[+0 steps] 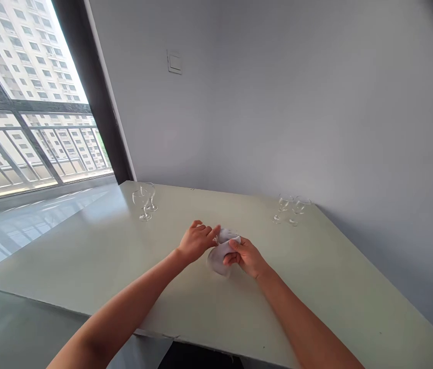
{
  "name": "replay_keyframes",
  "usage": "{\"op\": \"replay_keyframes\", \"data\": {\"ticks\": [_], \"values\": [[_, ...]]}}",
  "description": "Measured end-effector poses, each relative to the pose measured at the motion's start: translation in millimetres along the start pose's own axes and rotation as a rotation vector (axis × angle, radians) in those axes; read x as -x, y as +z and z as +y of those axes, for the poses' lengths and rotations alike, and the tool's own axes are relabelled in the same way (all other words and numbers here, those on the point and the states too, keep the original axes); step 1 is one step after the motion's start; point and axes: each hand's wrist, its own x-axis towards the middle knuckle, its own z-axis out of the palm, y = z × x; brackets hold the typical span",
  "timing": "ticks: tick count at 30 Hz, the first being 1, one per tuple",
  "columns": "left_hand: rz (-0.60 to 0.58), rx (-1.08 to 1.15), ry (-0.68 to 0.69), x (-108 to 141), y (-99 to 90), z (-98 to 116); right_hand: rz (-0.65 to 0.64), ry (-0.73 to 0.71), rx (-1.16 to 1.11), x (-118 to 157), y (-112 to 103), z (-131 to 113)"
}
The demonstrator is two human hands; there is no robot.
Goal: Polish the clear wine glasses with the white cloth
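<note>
Centrally, right fingers (234,246) pinch cloth (219,253); left fingers (210,235) curled, hold unclear; stemmed glasses (141,198) upright.

Light sw. (175,62) on wall (155,118) — railing (74,127) & bldg (34,54) outside window (35,106).

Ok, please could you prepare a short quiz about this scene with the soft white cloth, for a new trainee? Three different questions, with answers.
1. How many clear stemmed glasses stand towards the far side of the pale glossy table?
2. True or false: the right hand grips the soft white cloth.
3. What is mounted on the plain grey wall?
A. Round black clock
B. Square white switch
C. Framed oval mirror

Key:
1. Four
2. True
3. B
</note>
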Motion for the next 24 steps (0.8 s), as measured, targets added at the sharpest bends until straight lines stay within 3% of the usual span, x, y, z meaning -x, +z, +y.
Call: {"op": "replay_keyframes", "data": {"ticks": [2,4,6,7,8,9,12,14,16,21,22,24], "values": [[-0.187,0.184,-0.064,-1,-8.5,-8,-0.052,-0.031,0.173,5,2,-6],[-0.469,0.449,-0.102,-1,-19.1,-15,-0.137,-0.018,0.287,10,5,-11],[-0.752,0.677,-0.093,-1,-29.2,-18,-0.218,0.02,0.307,12,6,-13],[-0.822,0.718,-0.089,0,-32.9,-18,-0.229,0.035,0.289,12,5,-13],[-0.809,0.69,-0.092,0,-35.4,-16,-0.207,0.042,0.254,10,5,-11],[-0.723,0.597,-0.098,0,-36.5,-14,-0.155,0.041,0.205,8,4,-9],[-0.308,0.192,-0.05,3,-33.3,-4,0.025,0.036,0.015,1,2,-2],[-0.171,0.076,-0.009,4,-30.8,-1,0.042,0.028,-0.055,0,2,0],[-0.209,0.168,-0.068,5,-32.0,-4,-0.021,0.002,-0.001,3,3,-4],[-0.765,0.759,-0.225,7,-43.6,-19,-0.207,0.009,0.245,14,9,-15],[-0.77,0.766,-0.239,8,-43.8,-20,-0.198,0.023,0.225,13,9,-13],[-0.577,0.584,-0.243,10,-40.0,-17,-0.093,0.041,0.105,8,10,-7]]}}
